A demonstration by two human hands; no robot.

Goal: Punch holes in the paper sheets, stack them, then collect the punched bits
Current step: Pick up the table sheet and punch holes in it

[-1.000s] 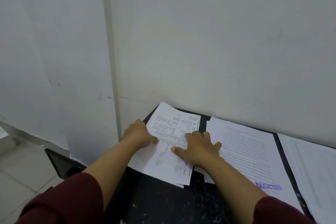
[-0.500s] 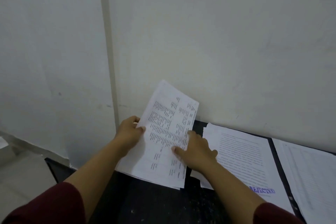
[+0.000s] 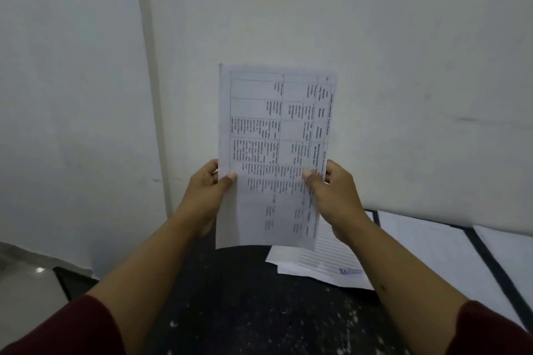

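The paper sheets (image 3: 274,153) stand upright above the counter (image 3: 230,297), its left end under them. You hold them between your hands: left hand (image 3: 206,199) pinches the left edge, right hand (image 3: 336,199) the right, thumbs in front.

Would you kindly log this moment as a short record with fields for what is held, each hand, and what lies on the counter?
held item: printed table sheets, upright, lifted off the dark speckled counter
left hand: grips the sheets' left edge, thumb in front
right hand: grips the right edge, thumb in front
on counter: page with blue stamp; more paper sheets to the right
hole punch: not in view
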